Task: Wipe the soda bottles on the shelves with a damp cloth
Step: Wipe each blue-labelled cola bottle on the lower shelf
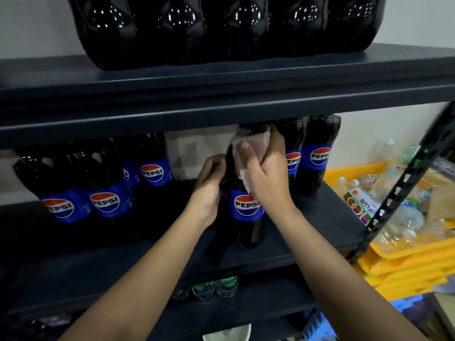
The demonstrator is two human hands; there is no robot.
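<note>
A dark Pepsi bottle [246, 217] with a blue label stands near the front of the middle shelf [307, 230]. My left hand [209, 188] grips its left side at shoulder height. My right hand [267, 178] holds a pale pink cloth [248, 153] wrapped over the bottle's neck and upper right side, thumb on the cloth. The bottle's cap is hidden under the shelf edge above.
More Pepsi bottles stand on the same shelf, several at the left [108, 193] and two behind at the right [317, 153]. A row of dark bottles [221, 28] fills the top shelf. Green-capped bottles [216, 287] sit below. Yellow crates [406, 262] of empty plastic bottles lie right.
</note>
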